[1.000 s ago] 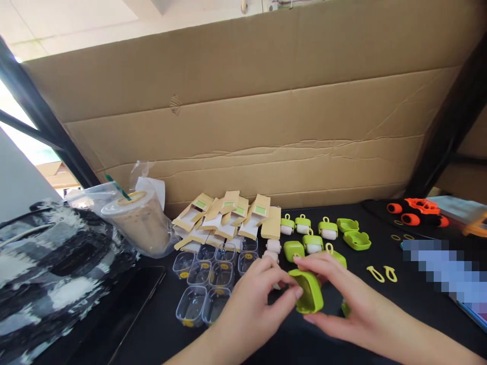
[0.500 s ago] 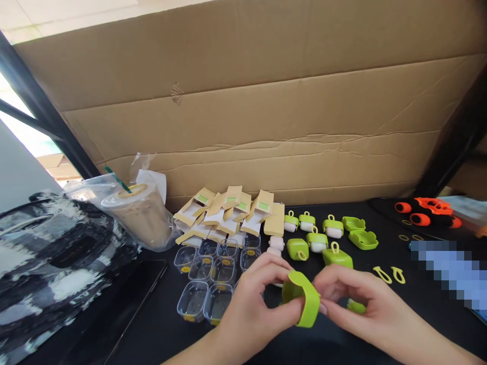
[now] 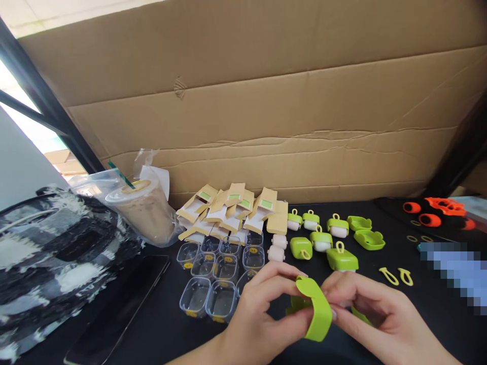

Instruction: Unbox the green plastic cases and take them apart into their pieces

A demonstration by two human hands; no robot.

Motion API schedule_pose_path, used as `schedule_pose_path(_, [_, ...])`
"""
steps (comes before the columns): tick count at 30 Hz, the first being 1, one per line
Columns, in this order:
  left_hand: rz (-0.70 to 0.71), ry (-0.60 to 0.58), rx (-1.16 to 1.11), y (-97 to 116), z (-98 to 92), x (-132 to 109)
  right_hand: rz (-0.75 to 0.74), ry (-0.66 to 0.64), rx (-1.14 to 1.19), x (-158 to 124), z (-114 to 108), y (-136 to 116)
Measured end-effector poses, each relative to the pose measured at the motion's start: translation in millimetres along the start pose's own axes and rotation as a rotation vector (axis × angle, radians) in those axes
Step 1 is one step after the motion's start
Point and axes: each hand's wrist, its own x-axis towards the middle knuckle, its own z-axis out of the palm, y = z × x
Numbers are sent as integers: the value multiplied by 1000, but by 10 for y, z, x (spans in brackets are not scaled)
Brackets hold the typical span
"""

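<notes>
A bright green, flexible-looking cover [image 3: 321,315] with a hollow inside is tilted between my hands. My left hand [image 3: 262,312] is closed on it, thumb inside the hollow and fingers at its upper edge. Thumb and fingertips of my right hand [image 3: 380,317] pinch together against the cover's right side; what lies between them is hidden. Behind the right fingers part of another green piece [image 3: 360,315] shows on the table. Just beyond the hands sits a green-capped case with a loop [image 3: 342,259]. Two loose yellow-green loops [image 3: 405,277] lie to the right.
Several clear plastic cups [image 3: 221,300] stand left of my hands, with small kraft boxes [image 3: 232,205] piled behind. Further left are a phone [image 3: 122,304] and a bagged iced drink [image 3: 146,218]. Empty green covers [image 3: 369,240] and an orange-wheeled toy [image 3: 429,220] lie right. Cardboard [image 3: 266,111] walls the back.
The view has shifted slightly. Both hands and the green cover sit a little lower and further right in the picture, and the cover has turned slightly. The grips look the same.
</notes>
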Motion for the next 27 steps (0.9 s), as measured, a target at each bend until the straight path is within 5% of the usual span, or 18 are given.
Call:
schedule_pose_path(11, [-138, -27, -31, -57, 6, 18, 17, -19, 92, -4, 51, 5])
schedule_pose_path(15, [-157, -64, -85, 27, -39, 77, -79, 50, -7, 2, 20, 5])
schedule_pose_path(23, [-81, -158, -2, -31, -14, 40, -406, -104, -247, -19, -69, 150])
schedule_pose_path(27, [-76, -154, 151, -78, -26, 6, -397, -143, -346, 3, -52, 165])
